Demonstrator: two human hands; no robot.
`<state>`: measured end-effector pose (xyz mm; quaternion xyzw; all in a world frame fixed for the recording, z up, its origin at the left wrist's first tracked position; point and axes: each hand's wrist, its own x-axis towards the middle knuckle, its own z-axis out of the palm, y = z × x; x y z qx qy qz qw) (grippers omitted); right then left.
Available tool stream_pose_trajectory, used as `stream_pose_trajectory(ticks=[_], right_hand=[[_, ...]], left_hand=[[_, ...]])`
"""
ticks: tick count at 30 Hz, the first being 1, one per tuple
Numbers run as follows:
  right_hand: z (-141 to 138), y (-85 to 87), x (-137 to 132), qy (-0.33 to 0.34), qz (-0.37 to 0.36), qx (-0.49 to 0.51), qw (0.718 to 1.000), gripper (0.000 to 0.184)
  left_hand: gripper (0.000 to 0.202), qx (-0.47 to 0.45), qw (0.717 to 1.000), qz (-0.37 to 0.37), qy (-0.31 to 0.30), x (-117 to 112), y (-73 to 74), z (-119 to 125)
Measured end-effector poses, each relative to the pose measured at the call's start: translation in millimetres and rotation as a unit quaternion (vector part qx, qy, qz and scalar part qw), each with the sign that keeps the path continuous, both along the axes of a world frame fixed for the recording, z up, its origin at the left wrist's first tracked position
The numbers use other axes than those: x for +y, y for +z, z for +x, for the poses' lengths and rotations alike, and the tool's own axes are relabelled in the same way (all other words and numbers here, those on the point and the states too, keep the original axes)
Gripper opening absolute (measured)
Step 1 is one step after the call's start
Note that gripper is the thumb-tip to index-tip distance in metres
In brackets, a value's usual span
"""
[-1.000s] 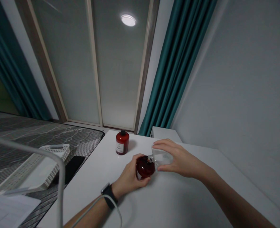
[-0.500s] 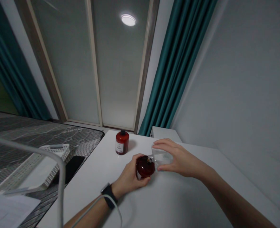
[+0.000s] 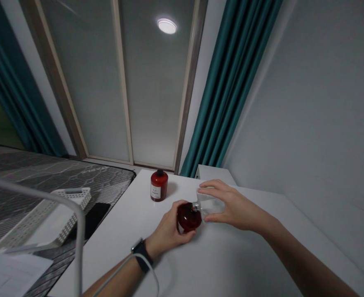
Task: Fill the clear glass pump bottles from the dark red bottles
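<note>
My left hand is wrapped round a dark red glass bottle that is tilted, its mouth facing right. In my right hand is a clear glass bottle, lying sideways between thumb and fingers. Its narrow neck meets the mouth of the red bottle; I cannot tell how far it reaches in. Behind my left hand, a second red bottle with a black cap and a white label stands upright on the white table.
A white perforated basket sits to the left, beside a flat black object and paper sheets. A grey curved tube crosses the left foreground. Beyond the table's far edge stands a white cabinet, near a green curtain.
Hardly anything differs. Both hands keep the same hold, and the two bottles stay mouth to mouth with only a very slight shift.
</note>
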<state>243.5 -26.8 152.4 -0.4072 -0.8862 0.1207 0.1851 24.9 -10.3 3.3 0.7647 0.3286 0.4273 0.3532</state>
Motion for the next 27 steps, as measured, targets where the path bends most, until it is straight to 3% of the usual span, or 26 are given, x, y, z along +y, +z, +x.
stream_pose_trajectory(ticks=[27], right_hand=[[-1.2,2.3,-1.0,-0.003,-0.001,-0.013,1.000,0.061]], left_hand=[[0.073,0.000,1.000,0.004,-0.001,0.7,-1.0,0.3]])
